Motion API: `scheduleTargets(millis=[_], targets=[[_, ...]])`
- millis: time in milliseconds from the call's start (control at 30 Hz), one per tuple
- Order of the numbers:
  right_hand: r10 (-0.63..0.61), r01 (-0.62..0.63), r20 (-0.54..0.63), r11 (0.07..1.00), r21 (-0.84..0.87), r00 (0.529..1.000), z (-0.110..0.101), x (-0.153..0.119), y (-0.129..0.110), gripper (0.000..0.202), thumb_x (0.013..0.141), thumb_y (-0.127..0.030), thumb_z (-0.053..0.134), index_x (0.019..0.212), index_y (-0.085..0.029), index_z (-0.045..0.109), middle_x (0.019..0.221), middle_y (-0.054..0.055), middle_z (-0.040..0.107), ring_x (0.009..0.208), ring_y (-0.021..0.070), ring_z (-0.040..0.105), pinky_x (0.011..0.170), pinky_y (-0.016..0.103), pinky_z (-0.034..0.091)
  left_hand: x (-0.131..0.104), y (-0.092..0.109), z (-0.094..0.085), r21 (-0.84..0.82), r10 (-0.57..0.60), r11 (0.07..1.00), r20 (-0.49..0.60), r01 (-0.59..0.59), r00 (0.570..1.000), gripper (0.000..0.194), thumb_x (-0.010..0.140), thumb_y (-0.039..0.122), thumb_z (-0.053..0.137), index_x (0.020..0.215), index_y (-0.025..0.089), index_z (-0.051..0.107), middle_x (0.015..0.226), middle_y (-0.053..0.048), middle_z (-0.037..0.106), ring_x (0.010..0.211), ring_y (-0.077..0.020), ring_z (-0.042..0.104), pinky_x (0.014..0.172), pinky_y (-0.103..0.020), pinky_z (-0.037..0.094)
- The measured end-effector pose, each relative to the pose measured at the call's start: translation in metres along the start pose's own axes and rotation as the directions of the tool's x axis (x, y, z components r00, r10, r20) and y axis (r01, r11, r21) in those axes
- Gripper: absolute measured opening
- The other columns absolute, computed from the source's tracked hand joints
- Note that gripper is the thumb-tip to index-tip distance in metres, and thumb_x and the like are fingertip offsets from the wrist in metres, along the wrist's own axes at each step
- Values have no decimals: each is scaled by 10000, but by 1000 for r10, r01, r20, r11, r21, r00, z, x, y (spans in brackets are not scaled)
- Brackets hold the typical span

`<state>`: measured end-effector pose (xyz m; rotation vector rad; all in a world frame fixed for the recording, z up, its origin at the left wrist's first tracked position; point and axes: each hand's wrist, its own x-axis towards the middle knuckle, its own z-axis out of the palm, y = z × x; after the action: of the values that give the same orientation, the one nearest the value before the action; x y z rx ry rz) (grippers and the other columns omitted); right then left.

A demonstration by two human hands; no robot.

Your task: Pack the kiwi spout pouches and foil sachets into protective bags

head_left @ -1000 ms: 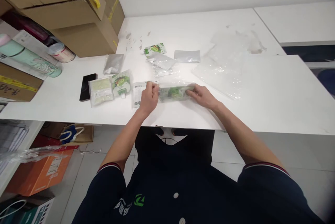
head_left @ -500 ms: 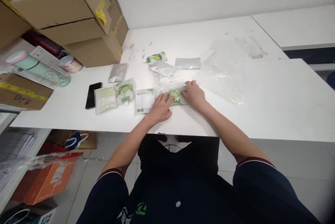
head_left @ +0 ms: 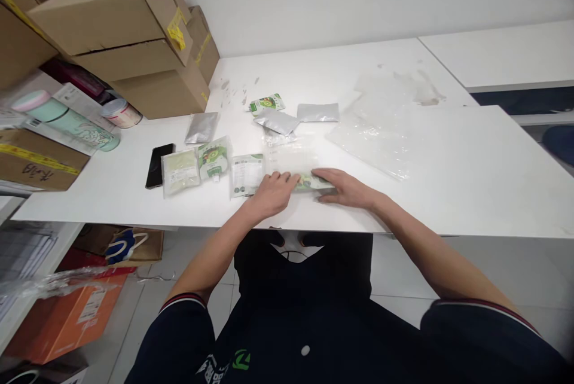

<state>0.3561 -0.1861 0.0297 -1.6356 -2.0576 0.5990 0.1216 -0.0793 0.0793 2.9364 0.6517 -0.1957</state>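
Observation:
A green-and-white fruit-print pouch lies sideways near the table's front edge, with clear plastic wrap spread behind it. My left hand is closed on the pouch's left end, its fingers bent. Over the right end rests my right hand, fingers stretched and thumb apart, touching the pouch. Left of my hands lie a wrapped packet with printed text, another fruit-print pouch with a spout, and a pale green packet in clear plastic.
Behind are silver packets and another fruit pouch. Clear plastic bags spread to the right. A phone, a silver packet, a mint flask, a tub and stacked cardboard boxes stand or lie left.
The pouch between my hands has shifted towards the front edge and looks narrower. My right hand has moved down, its fingers straighter. My left hand has moved slightly.

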Motion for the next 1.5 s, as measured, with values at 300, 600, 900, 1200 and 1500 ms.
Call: scheduleTargets(millis=[300,600,900,1200,1500], targets=[[343,-323,-84,927,193,935,3,-20,-31,278,968,-449,430,924,-215,574,893,65,701,786,219,645,696,336,487,2,-28,-47,-444,13,893,186,72,982,383,892,266,433,1247,248,575,1076,-53,686,917,-225,629,767,-322,454],[563,-543,46,767,342,825,-9,28,-10,185,939,-325,506,807,-237,409,596,-19,623,533,163,619,609,299,488,48,-63,-12,-538,-309,803,-11,255,951,399,880,318,549,1275,256,536,1164,-81,624,989,-220,599,833,-334,478],[698,-590,25,585,557,716,-3,25,-12,189,931,-318,562,825,-230,433,617,-9,630,546,182,669,599,350,586,77,-57,8,-550,-387,813,-270,188,882,323,891,200,541,1211,225,576,1134,-80,550,1011,-214,571,929,-372,468],[804,-502,-25,395,769,594,9,11,-24,154,916,-300,595,865,-224,471,690,1,620,617,160,672,661,353,645,36,4,37,-193,-124,980,-407,47,905,381,1016,344,342,1171,163,640,1212,-152,572,1110,-276,496,978,-419,433],[773,-760,-60,632,153,631,-29,-24,-30,398,933,-553,479,752,-211,568,775,121,688,721,291,699,705,492,569,29,17,60,-205,27,974,-318,-96,948,422,981,422,450,1322,231,608,1500,-139,433,1443,-351,305,1146,-545,324]])
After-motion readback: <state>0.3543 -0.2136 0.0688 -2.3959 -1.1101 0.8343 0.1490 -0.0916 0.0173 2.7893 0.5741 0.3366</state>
